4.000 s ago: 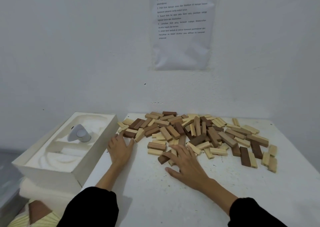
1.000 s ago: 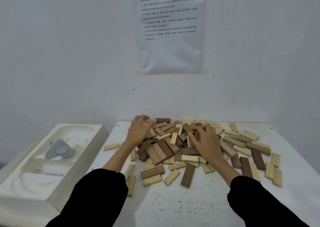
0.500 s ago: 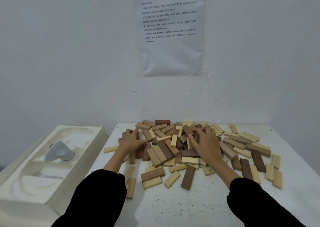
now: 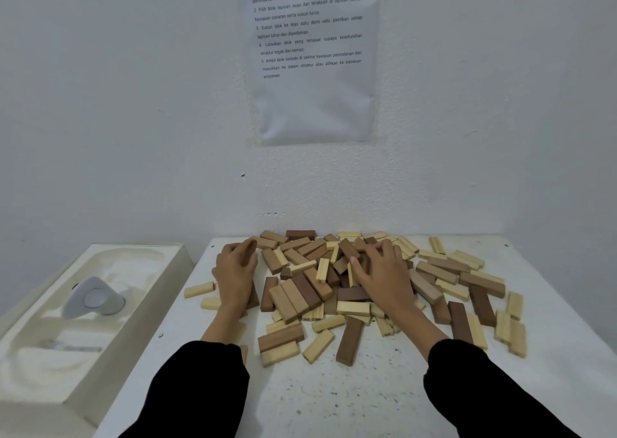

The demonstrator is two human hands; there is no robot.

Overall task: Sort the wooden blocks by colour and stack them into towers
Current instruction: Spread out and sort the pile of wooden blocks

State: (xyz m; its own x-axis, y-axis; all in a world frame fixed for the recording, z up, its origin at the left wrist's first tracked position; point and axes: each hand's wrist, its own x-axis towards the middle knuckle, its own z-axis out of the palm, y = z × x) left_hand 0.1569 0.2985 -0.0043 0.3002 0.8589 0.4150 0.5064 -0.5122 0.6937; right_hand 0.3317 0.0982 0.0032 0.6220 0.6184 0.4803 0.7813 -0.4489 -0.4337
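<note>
Off the left edge of the white speckled table (image 4: 334, 404), a white moulded box (image 4: 143, 334) is sitting open, and a grey rounded object (image 4: 91, 299) is lying in its upper hollow; what else is in the lower hollows is too faint to make out, and the box's near end is running out of frame. A single pale wooden block (image 4: 199, 289) is lying near the table's left edge, just beside the left hand (image 4: 235, 279). That hand is resting knuckles up at the left fringe of the heap of pale, tan and dark brown wooden blocks (image 4: 300, 290), its fingers curling down and under, so whether they are gripping anything cannot be told; a brown block is peeking out from under the palm. The heap is spreading unsorted along the table's far edge against the wall, with no tower standing. The right hand (image 4: 384, 280) is lying spread over the middle of the heap, its fingers pressing on the blocks and closing round none of them. More blocks are lying scattered towards the table's right edge. A printed paper sheet (image 4: 314, 54) is hanging on the wall, its top cut off.
</note>
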